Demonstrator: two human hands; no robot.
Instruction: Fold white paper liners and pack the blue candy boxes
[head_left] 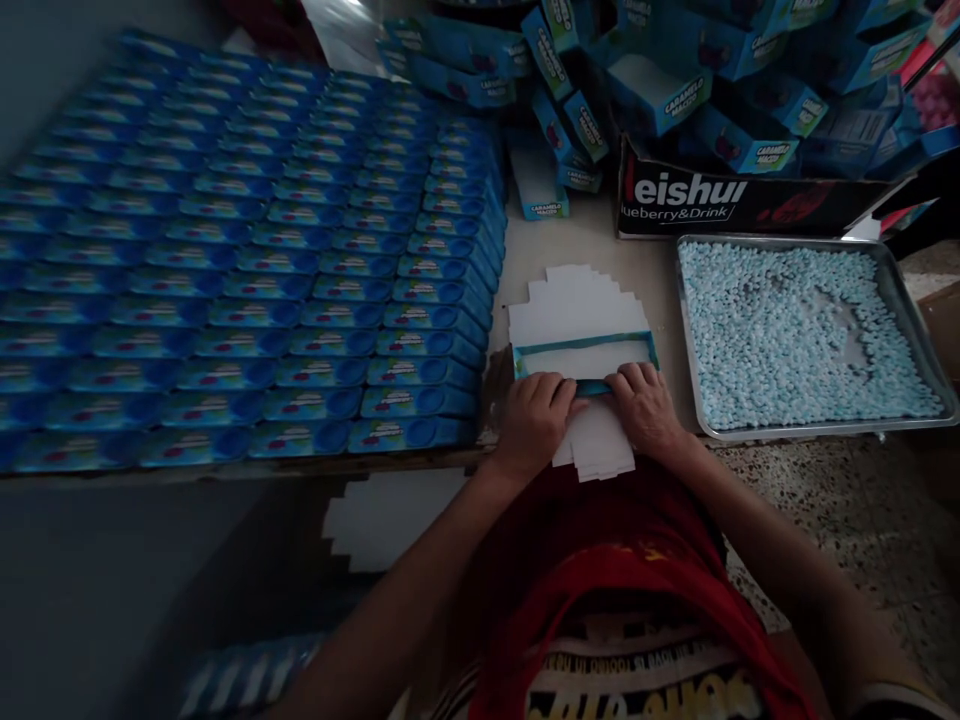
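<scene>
A small blue cardboard box (585, 358), open at the top with a white inside, lies at the table's front edge. My left hand (534, 415) grips its near wall at the left, fingers curled over the edge. At the right end of the same wall, my right hand (643, 405) has its fingers folded over the cardboard. Under the box and behind it lies a stack of flat white card blanks (581, 298) with stepped edges. More white card (600, 440) sticks out toward me between my hands.
Rows of blue boxes (300, 260) cover the table's left side. A metal tray (817, 433) of small pale blue and white pieces stands at right. Behind, a black carton (697, 205) sits before piled blue boxes (735, 100). Below the table edge is more white card (390, 515).
</scene>
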